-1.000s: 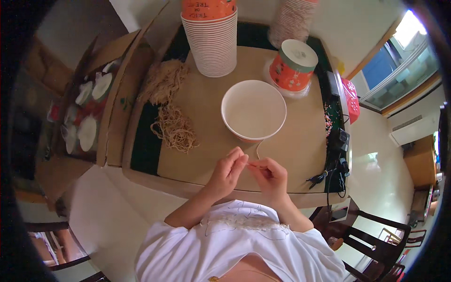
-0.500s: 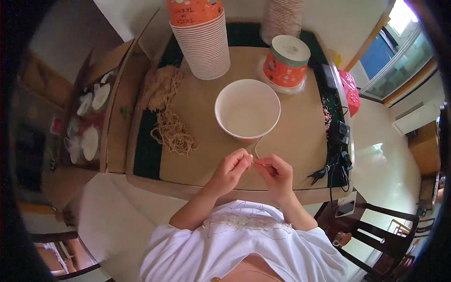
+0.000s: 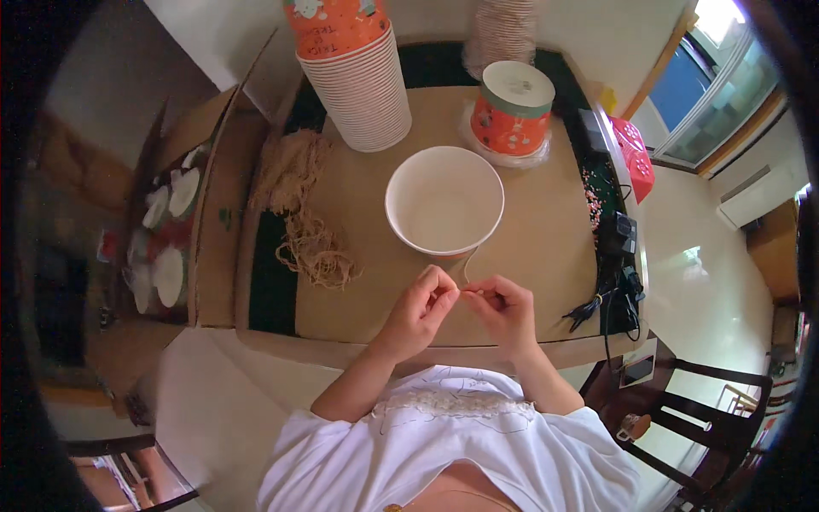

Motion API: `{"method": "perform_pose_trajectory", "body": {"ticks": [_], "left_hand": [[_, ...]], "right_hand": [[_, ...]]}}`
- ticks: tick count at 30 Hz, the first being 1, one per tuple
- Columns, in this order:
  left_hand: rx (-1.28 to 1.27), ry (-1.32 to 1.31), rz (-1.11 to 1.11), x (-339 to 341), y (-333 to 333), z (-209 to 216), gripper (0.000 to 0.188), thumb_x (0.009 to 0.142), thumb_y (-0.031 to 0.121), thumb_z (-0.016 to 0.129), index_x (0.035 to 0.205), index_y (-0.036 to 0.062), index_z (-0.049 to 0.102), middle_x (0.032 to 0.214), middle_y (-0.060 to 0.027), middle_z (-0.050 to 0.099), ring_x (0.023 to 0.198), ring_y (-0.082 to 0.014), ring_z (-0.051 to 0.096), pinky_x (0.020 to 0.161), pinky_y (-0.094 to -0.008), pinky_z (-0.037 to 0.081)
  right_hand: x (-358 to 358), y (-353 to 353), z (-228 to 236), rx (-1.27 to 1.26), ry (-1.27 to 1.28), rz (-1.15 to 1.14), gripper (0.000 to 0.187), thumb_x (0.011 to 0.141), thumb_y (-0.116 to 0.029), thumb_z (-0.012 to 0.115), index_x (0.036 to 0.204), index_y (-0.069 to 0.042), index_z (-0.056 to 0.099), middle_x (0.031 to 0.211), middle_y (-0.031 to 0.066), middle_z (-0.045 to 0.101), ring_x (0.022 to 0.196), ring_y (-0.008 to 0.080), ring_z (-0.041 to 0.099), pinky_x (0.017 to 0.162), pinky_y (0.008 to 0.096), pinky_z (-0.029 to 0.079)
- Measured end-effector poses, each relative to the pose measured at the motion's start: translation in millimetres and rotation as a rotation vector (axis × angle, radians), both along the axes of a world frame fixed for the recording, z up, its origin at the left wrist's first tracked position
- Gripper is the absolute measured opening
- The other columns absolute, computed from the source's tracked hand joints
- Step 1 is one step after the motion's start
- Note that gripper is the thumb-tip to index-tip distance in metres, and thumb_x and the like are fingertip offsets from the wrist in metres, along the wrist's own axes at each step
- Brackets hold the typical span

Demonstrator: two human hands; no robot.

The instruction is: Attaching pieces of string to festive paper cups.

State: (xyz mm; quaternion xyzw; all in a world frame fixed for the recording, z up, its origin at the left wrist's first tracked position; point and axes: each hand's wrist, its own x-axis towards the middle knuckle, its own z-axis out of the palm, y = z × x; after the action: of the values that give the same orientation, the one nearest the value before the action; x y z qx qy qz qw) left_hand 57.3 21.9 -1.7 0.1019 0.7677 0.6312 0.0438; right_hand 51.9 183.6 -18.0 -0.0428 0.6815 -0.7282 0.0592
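Note:
A white-lined paper tub [image 3: 445, 201] stands upright, open end up, in the middle of the table. From its near right side a thin pale string [image 3: 468, 264] runs down to my hands. My left hand [image 3: 420, 309] is closed in a pinch at the string's end, just in front of the tub. Against it, fingertip to fingertip, my right hand [image 3: 502, 309] also pinches the string. The exact end between the fingertips is too small to make out.
Bundles of tan string [image 3: 314, 252] lie left of the tub. Behind it rise a tall stack of paper tubs [image 3: 363, 94], an upside-down orange tub [image 3: 510, 119] and wrapped lids [image 3: 502, 38]. Black cables [image 3: 620, 290] line the right edge; a cardboard box [image 3: 217, 213] stands left.
The view has shifted slightly. Both hands keep their pinch on the string in front of the tub, with the fingers moving only a little.

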Motion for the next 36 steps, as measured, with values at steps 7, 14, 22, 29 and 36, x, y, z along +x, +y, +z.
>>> {"method": "perform_pose_trajectory", "body": {"ticks": [7, 14, 22, 29, 36], "left_hand": [[0.046, -0.026, -0.041, -1, 7, -6, 0.005, 0.09, 0.002, 0.052, 0.087, 0.0049, 0.049, 0.081, 0.0021, 0.046, 0.071, -0.004, 0.043, 0.06, -0.0189, 0.037], [0.109, -0.064, -0.038, -4, 9, -16, 0.009, 0.094, 0.011, 0.05, 0.087, 0.0052, 0.05, 0.077, 0.0022, 0.05, 0.065, -0.0037, 0.044, 0.056, -0.0197, 0.038], [0.217, -0.256, -0.099, -8, 11, -11, 0.017, 0.097, 0.018, 0.048, 0.085, 0.0059, 0.05, 0.072, 0.0046, 0.048, 0.064, -0.0029, 0.041, 0.055, -0.0187, 0.035], [0.122, -0.191, -0.034, -4, 9, -15, 0.011, 0.094, 0.013, 0.053, 0.086, 0.0049, 0.05, 0.073, 0.0045, 0.047, 0.065, -0.0016, 0.041, 0.056, -0.0184, 0.036], [0.082, -0.123, -0.007, -4, 7, -16, 0.008, 0.091, 0.01, 0.058, 0.088, 0.0043, 0.053, 0.076, 0.0037, 0.051, 0.066, -0.0019, 0.044, 0.058, -0.0186, 0.039]], "right_hand": [[-3, 13, -13, -0.075, -0.03, 0.01, 0.003, 0.083, 0.0, 0.065, 0.086, -0.001, 0.066, 0.065, -0.0082, 0.051, 0.058, -0.0015, 0.039, 0.049, 0.0162, 0.027], [0, 19, -16, -0.084, -0.012, -0.022, 0.005, 0.084, -0.003, 0.067, 0.088, -0.001, 0.066, 0.065, -0.0068, 0.053, 0.058, -0.0005, 0.042, 0.05, 0.0162, 0.032], [1, 15, -9, -0.156, 0.051, -0.007, 0.002, 0.085, -0.001, 0.064, 0.087, -0.002, 0.064, 0.077, -0.0024, 0.061, 0.063, -0.0003, 0.048, 0.052, 0.0149, 0.037], [1, 17, -9, -0.029, 0.02, -0.004, 0.005, 0.085, -0.003, 0.064, 0.088, -0.001, 0.066, 0.066, -0.0076, 0.054, 0.059, -0.0013, 0.042, 0.05, 0.0153, 0.03], [-2, 20, -9, -0.027, -0.043, 0.066, 0.006, 0.085, -0.005, 0.065, 0.088, -0.001, 0.066, 0.068, -0.0072, 0.056, 0.061, -0.0012, 0.043, 0.051, 0.0151, 0.032]]}}
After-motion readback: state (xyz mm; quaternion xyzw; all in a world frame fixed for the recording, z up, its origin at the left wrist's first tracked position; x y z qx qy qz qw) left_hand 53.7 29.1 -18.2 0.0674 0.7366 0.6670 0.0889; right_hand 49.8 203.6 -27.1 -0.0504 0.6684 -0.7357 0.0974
